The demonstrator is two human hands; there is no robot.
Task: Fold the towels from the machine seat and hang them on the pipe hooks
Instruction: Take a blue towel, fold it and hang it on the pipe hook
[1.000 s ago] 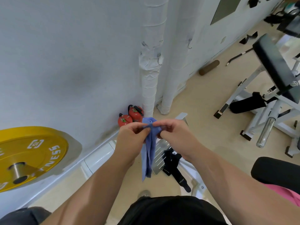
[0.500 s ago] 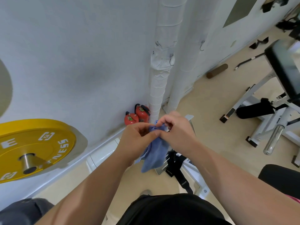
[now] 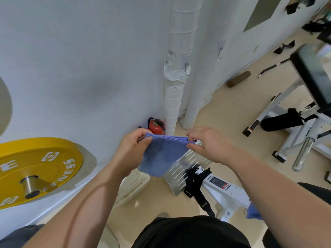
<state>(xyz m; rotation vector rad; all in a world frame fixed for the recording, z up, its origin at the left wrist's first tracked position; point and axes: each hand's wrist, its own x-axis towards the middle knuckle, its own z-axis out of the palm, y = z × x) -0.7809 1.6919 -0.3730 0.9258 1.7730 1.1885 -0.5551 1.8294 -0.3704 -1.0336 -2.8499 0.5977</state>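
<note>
Blue towel [image 3: 162, 155], one, pinched by left hand [image 3: 132, 149] and right hand [image 3: 210, 145], two hooks [image 3: 187, 70]

We look down on a beige floor [image 3: 223, 111]. A red fire extinguisher [image 3: 156, 127] stands at the wall [image 3: 86, 65] beside two white wrapped pipes [image 3: 172, 104]; a brown roller [image 3: 238, 79] lies farther off.

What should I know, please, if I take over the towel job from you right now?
Hands: left hand pinches the towel at its left top corner, right hand at the right corner. It hangs spread between them, top edge layered, so partly folded.
The near hook and far hook are bare: nothing hung yet.
Left: finish the fold, hang it, then take what looks like a second towel at lower right.
</note>
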